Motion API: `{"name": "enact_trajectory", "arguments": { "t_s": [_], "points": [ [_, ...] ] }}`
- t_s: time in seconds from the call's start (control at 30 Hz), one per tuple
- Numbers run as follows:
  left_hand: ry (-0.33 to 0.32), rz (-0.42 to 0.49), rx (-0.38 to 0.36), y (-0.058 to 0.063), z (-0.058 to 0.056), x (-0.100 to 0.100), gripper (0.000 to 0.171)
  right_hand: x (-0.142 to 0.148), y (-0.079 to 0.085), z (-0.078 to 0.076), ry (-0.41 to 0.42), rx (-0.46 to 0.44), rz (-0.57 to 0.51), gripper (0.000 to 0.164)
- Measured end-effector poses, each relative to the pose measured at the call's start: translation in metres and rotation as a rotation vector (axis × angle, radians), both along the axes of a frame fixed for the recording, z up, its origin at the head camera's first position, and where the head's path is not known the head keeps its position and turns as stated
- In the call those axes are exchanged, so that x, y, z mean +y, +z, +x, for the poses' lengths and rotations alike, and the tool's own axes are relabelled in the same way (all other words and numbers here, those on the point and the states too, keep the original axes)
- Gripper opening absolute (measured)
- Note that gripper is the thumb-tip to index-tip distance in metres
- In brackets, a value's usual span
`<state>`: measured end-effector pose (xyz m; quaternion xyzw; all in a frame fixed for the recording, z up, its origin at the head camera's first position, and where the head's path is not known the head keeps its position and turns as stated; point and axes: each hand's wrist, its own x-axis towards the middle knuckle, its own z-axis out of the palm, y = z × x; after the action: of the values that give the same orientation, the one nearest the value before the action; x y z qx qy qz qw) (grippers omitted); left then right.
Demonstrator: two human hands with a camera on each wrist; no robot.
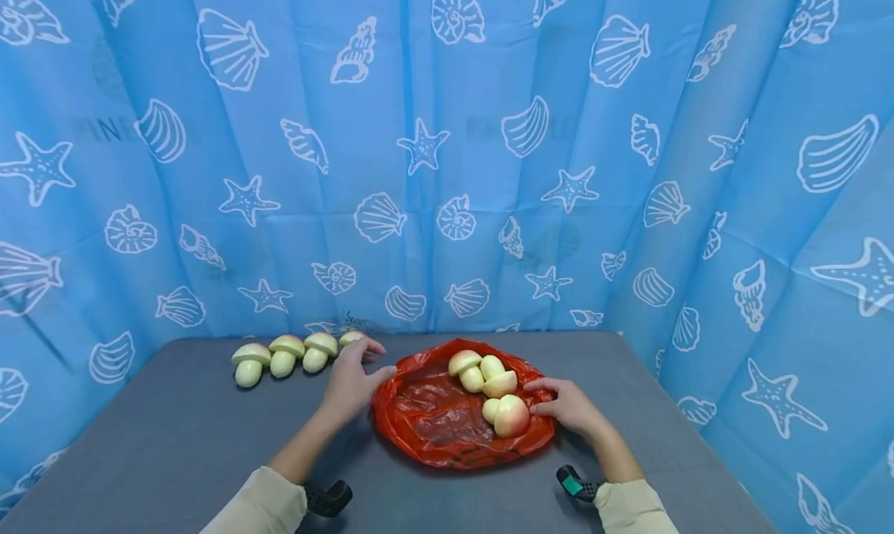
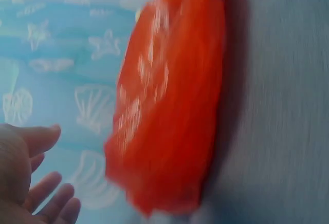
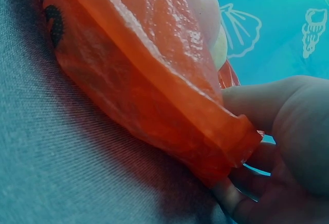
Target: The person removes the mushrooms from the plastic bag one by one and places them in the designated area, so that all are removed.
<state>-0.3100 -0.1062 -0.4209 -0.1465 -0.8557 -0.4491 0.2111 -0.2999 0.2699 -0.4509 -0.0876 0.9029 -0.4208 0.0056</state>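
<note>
A red plastic bag [image 1: 426, 449] lies spread with its mouth up on the grey table. Three toy mushrooms, one of them with a pinkish cap [image 1: 512, 416], sit inside it towards the right. My right hand [image 1: 573, 406] pinches the bag's right rim; in the right wrist view the thumb is inside and the fingers outside the red plastic [image 3: 169, 116]. To the left of the bag, my left hand [image 1: 352, 383] hovers with fingers apart, holding nothing. It partly covers a pale mushroom [image 1: 351, 338]. The left wrist view shows that hand [image 2: 31, 178] apart from the bag [image 2: 169, 106].
Several pale green mushrooms, such as the leftmost one [image 1: 250, 363], stand in a row at the table's back left. Behind the grey table [image 1: 209, 456] hangs a blue curtain [image 1: 419, 192] with white shells and starfish. Black wrist mounts [image 1: 328, 499] sit by both sleeves.
</note>
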Motion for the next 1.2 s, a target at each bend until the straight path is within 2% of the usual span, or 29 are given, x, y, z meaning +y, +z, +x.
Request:
{"name": "enact_trajectory", "arguments": {
  "t_s": [0.17, 0.47, 0.67, 0.77, 1.0, 1.2],
  "points": [
    [-0.112, -0.045, -0.02, 0.005, 0.014, 0.03, 0.028, 0.0, 0.001, 0.0, 0.008, 0.001, 0.009, 0.031],
    [-0.297, -0.207, 0.022, 0.007, 0.034, 0.081, 0.037, 0.0, 0.002, -0.002, 0.011, 0.007, 0.003, 0.031],
    [-0.38, -0.283, 0.058, 0.004, 0.04, 0.107, 0.041, -0.001, 0.002, -0.001, 0.009, 0.003, 0.006, 0.03],
    [-0.408, -0.276, 0.026, 0.0, 0.04, 0.117, 0.043, -0.001, 0.002, -0.001, 0.0, -0.001, 0.016, 0.029],
    [-0.464, -0.308, -0.108, -0.012, 0.037, 0.135, 0.057, 0.0, 0.003, 0.001, 0.005, 0.002, 0.026, 0.03],
    [-0.479, -0.366, -0.173, -0.021, 0.033, 0.142, 0.056, 0.001, 0.003, 0.002, 0.009, -0.002, 0.025, 0.031]
  ]
}}
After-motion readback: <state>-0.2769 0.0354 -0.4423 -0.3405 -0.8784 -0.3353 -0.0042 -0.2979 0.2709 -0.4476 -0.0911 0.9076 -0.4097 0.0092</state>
